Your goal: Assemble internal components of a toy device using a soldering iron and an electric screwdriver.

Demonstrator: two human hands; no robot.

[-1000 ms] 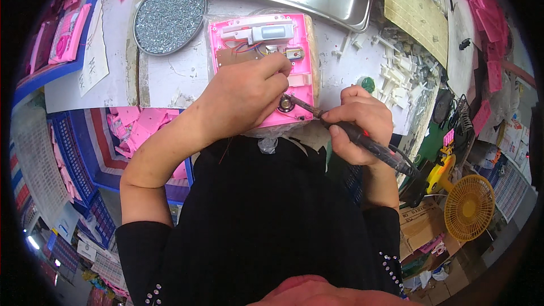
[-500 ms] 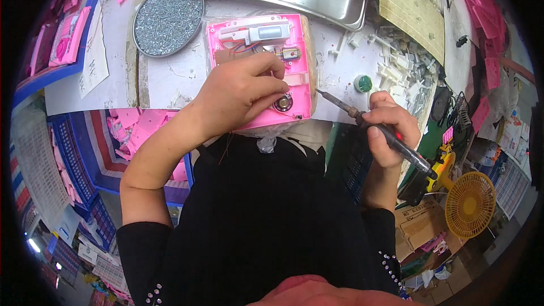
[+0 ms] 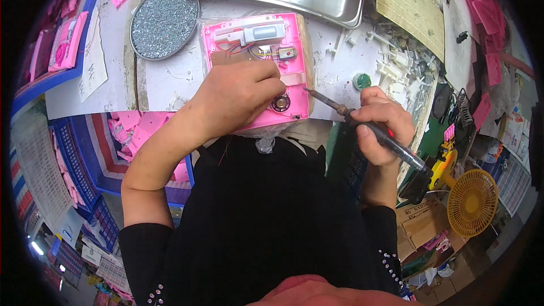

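A pink plastic housing [image 3: 298, 106] lies open on the worktable in front of me. Inside it are a grey-white box [image 3: 264, 33], a small metal motor [image 3: 287, 52], thin coloured wires, a brown board [image 3: 222, 56] and a round speaker [image 3: 280, 102]. My left hand [image 3: 238, 93] rests over the housing's left part, its fingers pinched together just above the speaker; whatever is between the fingertips is hidden. My right hand [image 3: 387, 124] grips a soldering iron [image 3: 403, 154] by its dark handle. The iron's tip points left, at the housing's right edge beside the speaker.
Small screws [image 3: 164, 21] fill a round dish at the far left. Behind the housing stands a metal tray [image 3: 323, 17] with compartments. To the right are a small green-topped container [image 3: 361, 81], loose white plastic parts [image 3: 399, 71] and a yellow fan [image 3: 472, 203]. Pink pieces [image 3: 146, 127] lie at lower left.
My right hand has moved left with the soldering iron, bringing its tip from beside the housing to its right edge. My left hand has shifted slightly, staying pinched near the speaker.
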